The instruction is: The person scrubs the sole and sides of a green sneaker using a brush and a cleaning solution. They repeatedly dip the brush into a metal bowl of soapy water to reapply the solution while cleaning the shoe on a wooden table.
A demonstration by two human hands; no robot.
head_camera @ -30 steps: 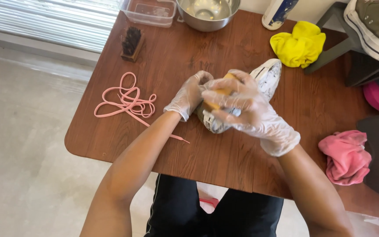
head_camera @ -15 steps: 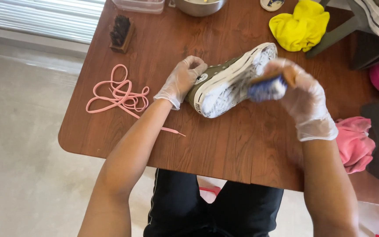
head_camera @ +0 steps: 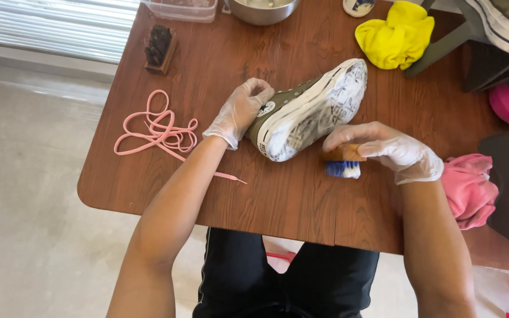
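An olive high-top sneaker (head_camera: pixel 301 106) lies tipped on its side on the brown wooden table (head_camera: pixel 301 194), its pale sole turned toward me. My left hand (head_camera: pixel 240 111), in a clear glove, grips the shoe's heel end. My right hand (head_camera: pixel 387 148), also gloved, holds a small wooden brush with blue bristles (head_camera: pixel 343 162) just below the sole, bristles facing down at the tabletop.
Pink shoelaces (head_camera: pixel 157 132) lie tangled at the left. A dark-bristled wooden brush (head_camera: pixel 160 47) sits at the back left, near a clear tub (head_camera: pixel 181 9) and a metal bowl (head_camera: pixel 260 9). A yellow cloth (head_camera: pixel 397 32) lies at the back, a pink cloth (head_camera: pixel 466 188) at the right.
My hands have come apart from the shoe's middle. The sneaker has rolled with its sole toward me, and my right hand has brought the brush down off the sole toward the table.
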